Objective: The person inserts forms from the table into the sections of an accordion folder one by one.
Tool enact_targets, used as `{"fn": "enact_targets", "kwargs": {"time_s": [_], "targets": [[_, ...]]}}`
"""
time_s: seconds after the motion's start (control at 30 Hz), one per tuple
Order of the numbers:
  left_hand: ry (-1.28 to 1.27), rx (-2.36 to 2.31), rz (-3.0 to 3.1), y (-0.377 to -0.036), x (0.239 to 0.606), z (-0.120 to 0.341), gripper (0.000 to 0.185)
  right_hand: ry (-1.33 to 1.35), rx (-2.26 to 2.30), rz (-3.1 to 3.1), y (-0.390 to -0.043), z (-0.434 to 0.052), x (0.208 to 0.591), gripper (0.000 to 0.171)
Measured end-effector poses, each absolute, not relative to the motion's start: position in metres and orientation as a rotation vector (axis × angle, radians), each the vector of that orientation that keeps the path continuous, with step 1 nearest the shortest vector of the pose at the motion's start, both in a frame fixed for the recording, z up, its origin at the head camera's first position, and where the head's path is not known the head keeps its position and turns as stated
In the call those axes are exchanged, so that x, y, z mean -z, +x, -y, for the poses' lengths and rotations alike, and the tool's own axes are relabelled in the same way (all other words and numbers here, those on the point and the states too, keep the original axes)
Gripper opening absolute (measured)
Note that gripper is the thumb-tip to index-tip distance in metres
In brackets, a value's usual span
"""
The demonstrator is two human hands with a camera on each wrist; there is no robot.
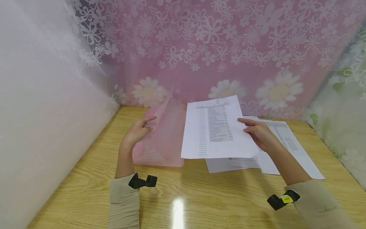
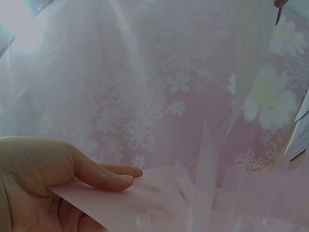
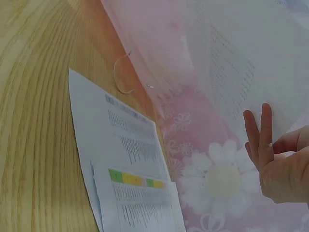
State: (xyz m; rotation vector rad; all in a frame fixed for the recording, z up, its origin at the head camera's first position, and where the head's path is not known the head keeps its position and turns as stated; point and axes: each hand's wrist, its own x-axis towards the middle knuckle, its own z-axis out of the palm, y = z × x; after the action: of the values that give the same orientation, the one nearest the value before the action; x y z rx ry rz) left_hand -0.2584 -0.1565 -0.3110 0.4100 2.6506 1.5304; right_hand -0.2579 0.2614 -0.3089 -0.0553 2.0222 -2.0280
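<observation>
A pink translucent folder (image 1: 168,146) stands spread on the left of the table, its cover lifted. My left hand (image 1: 135,132) pinches the cover's edge between thumb and fingers, as the left wrist view shows on the pink plastic (image 2: 159,198). To the right of the folder, a printed sheet (image 1: 214,127) is held up in my right hand (image 1: 261,135), which grips its right edge. From the right wrist view, thumb and fingers of the right hand (image 3: 285,166) meet at the paper's edge, and the print shows faintly through its back.
Several printed sheets (image 1: 291,143) lie overlapping on the right of the wooden table (image 1: 160,197), partly behind the right arm. One has a green and yellow header row (image 3: 130,179). A flowered pink curtain (image 1: 183,47) hangs at the back, with a pale sheet of fabric (image 1: 51,95) at left.
</observation>
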Motion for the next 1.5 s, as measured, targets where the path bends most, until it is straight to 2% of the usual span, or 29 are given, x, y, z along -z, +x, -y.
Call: {"fn": "enact_targets", "kwargs": {"time_s": [1.5], "targets": [[0.430,-1.493,-2.696,-0.259,0.310,0.154,0.046,-0.039,1.921,-2.227,-0.309,-0.181,0.308,0.051]]}}
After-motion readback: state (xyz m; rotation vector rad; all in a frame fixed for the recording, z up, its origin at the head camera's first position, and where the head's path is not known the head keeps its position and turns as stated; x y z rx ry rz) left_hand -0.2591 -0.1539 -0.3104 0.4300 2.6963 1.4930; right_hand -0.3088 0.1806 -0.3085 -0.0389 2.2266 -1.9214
